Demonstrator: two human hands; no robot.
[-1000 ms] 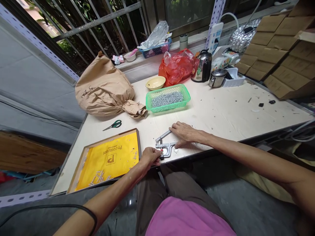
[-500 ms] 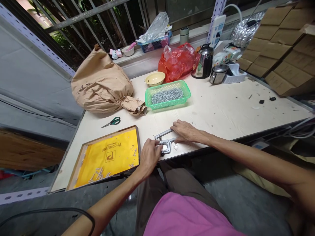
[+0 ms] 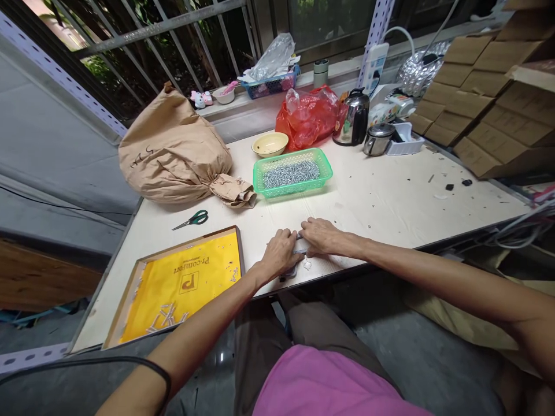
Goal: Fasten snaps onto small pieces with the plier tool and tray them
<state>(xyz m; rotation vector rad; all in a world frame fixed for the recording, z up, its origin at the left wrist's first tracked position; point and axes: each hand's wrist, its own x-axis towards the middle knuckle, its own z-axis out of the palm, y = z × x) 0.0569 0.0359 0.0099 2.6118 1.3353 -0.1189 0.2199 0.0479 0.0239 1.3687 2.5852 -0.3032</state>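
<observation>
A metal hand press tool (image 3: pixel 298 252) lies near the front edge of the pale table (image 3: pixel 390 196), mostly covered by my hands. My left hand (image 3: pixel 282 253) lies on top of its head, fingers curled over it. My right hand (image 3: pixel 318 237) presses down on the tool's handle, fingers closed over it. A small white piece (image 3: pixel 307 265) rests on the table just beside the tool. A green basket (image 3: pixel 293 172) of small metal parts stands farther back, past both hands.
A shallow tray with a yellow liner (image 3: pixel 182 284) and a few metal parts sits at the front left. Green scissors (image 3: pixel 191 219), a tied brown paper sack (image 3: pixel 176 153), a yellow bowl (image 3: pixel 270 144), a red bag (image 3: pixel 309 117), a kettle (image 3: pixel 353 117) and cardboard boxes (image 3: pixel 489 98) surround the work area.
My left hand moved up from the tool's front jaw onto the top of its head, meeting my right hand. The right hand stayed on the handle, which now looks pressed down.
</observation>
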